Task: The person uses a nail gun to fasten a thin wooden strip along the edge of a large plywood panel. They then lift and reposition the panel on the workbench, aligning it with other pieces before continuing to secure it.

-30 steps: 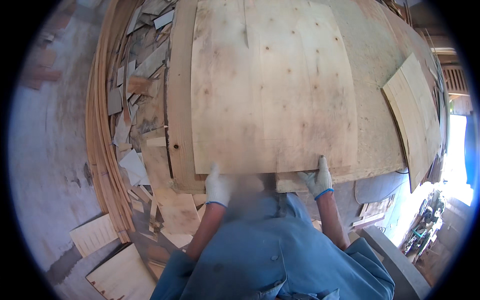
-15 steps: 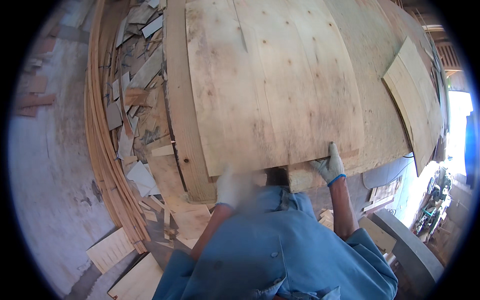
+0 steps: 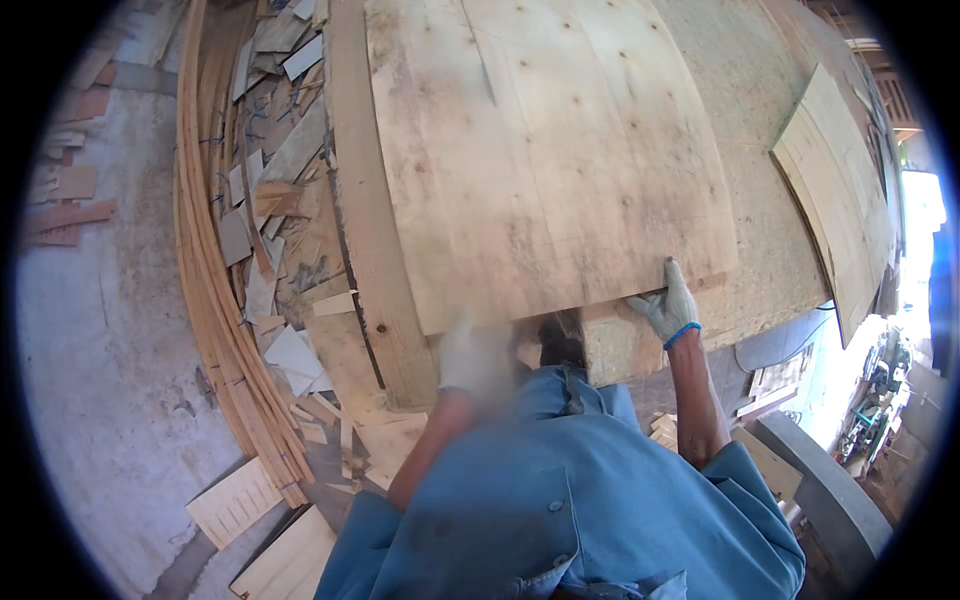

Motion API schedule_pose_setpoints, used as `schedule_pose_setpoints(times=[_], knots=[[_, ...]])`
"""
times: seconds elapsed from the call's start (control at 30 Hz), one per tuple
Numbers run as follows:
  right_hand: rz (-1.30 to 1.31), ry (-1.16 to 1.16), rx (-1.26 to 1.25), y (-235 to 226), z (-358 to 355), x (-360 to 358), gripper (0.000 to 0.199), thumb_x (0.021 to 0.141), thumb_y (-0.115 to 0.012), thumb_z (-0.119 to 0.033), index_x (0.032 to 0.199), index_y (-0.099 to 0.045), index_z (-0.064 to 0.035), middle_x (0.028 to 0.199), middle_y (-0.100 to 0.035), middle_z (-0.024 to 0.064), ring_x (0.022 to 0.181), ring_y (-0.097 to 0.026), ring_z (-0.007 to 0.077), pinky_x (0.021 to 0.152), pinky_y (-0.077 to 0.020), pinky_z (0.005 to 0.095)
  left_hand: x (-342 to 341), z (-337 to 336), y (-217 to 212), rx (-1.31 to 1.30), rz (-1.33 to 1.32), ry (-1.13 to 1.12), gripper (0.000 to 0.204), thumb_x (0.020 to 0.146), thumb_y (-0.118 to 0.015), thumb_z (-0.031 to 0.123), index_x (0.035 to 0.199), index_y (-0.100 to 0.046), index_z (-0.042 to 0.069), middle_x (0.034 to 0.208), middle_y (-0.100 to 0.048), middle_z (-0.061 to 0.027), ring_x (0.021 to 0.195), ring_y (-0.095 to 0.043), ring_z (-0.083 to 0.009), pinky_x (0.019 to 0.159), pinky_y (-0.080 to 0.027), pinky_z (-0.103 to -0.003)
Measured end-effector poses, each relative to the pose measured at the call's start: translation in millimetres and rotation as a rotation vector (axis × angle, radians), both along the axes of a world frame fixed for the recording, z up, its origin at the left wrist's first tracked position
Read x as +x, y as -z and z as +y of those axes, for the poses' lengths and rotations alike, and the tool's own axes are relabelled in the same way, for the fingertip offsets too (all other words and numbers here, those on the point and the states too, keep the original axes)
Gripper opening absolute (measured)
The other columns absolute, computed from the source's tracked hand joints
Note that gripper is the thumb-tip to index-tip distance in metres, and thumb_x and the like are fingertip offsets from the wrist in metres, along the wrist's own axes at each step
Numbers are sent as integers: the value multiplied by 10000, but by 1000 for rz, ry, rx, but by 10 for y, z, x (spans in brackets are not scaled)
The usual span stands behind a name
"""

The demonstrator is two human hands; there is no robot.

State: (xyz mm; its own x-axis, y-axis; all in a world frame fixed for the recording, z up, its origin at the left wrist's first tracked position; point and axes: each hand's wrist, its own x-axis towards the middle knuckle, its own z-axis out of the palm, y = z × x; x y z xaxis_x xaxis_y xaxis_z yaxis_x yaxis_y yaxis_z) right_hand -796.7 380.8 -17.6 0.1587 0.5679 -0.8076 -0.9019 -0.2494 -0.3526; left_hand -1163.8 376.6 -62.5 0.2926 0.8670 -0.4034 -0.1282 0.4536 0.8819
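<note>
A large pale plywood sheet [image 3: 560, 170], knotty and stained, lies flat over a wide wooden worktop [image 3: 770, 230]. My right hand [image 3: 672, 308], in a white knit glove with a blue cuff, is closed on its near edge towards the right corner. The thumb rests on top and the fingers go to the underside. At the left part of the same edge, my left hand [image 3: 472, 352], in a whitish glove, grips the sheet; a hazy smear veils most of its fingers. Beneath the sheet's near edge a dark gap [image 3: 562, 338] shows in front of my body.
Another thin plywood sheet [image 3: 835, 190] overhangs the worktop's right side. Long wooden strips [image 3: 225, 340] run along the left, beside scattered offcuts [image 3: 295, 360]. Cut boards [image 3: 235, 500] lie at lower left. A curved grey metal part [image 3: 825, 490] stands at lower right.
The plywood sheet has slid slightly away from me over the worktop, and both hands have moved forward with it, keeping their places on its near edge.
</note>
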Motion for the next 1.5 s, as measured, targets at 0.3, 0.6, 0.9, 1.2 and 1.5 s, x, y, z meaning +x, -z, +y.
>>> schedule_pose_setpoints(times=[0.3, 0.6, 0.9, 1.2, 1.5], knots=[[-29, -13, 59, -21, 197, -36, 469, 977, -539, -387, 1333, -454, -92, 1346, -518, 166, 1237, -503, 370, 947, -444, 605, 82, 463, -180, -683, -159, -516, 583, 942, -589, 416, 1267, -467, -53, 1172, -580, -293, 1047, -607, -427, 896, -525, -521], [-53, -11, 44, -169, 568, -80, 515, 1006, -469, -374, 1414, -362, -79, 1428, -421, 160, 1315, -404, 397, 1017, -389, 594, 144, 764, -241, -652, -257, -521, 627, 936, -596, 423, 1289, -441, -71, 1178, -563, -323, 1057, -599, -440, 904, -507, -527], [-58, 10, 47, -58, 859, 5, 518, 999, -485, -377, 1406, -373, -76, 1428, -418, 167, 1309, -399, 414, 1030, -359, 614, 291, 1201, -451, -716, -271, -609, 489, 972, -547, 310, 1234, -469, -96, 1125, -588, -242, 962, -626, -381, 818, -560, -476], [-138, -17, 8, -143, 1146, -43, 505, 1004, -467, -378, 1397, -383, -72, 1439, -417, 167, 1298, -418, 408, 1028, -358, 613, 220, 1476, -326, -726, -286, -634, 571, 918, -638, 305, 1261, -406, -88, 1068, -583, -322, 900, -645, -449, 771, -573, -529], [-73, -19, 44, -61, 1258, 13, 460, 977, -537, -369, 1345, -450, -107, 1367, -500, 142, 1254, -478, 363, 1000, -405, 597, 141, 1565, -394, -643, -247, -483, 464, 945, -600, 320, 1246, -484, -13, 1013, -634, -271, 824, -685, -386, 715, -589, -478]])
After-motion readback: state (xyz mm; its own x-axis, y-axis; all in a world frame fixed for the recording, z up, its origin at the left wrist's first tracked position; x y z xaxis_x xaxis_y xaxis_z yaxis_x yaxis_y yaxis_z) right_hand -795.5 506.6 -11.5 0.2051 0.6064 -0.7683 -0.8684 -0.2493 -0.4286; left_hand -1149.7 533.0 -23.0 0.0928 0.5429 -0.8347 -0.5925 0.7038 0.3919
